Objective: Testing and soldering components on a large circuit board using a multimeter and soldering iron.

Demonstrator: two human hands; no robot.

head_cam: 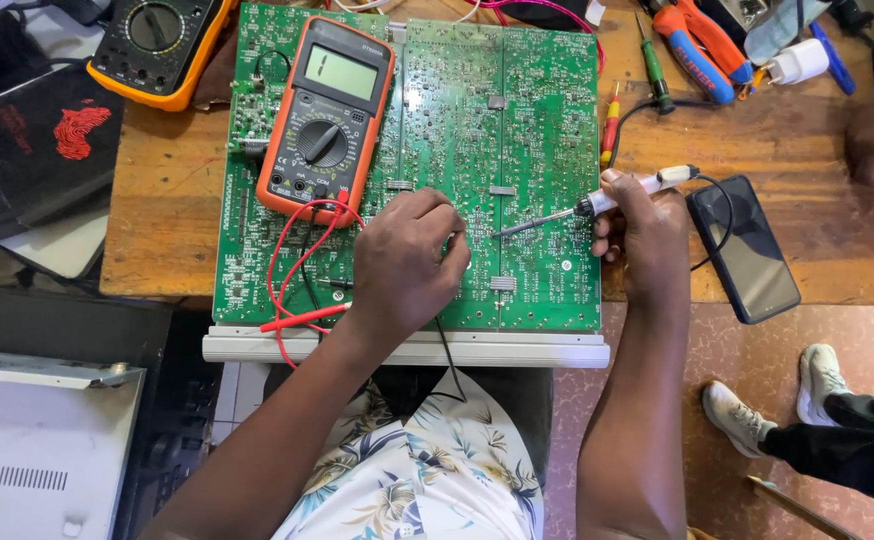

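While right hand (pixel 640 232) grips soldering iron (pixel 597 206), tip pts left, axis near-horiz.

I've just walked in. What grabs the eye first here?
A large green circuit board fills the wooden table, with an orange multimeter lying on its left part. The right hand holds a soldering iron with its tip on the board, beside the left hand.
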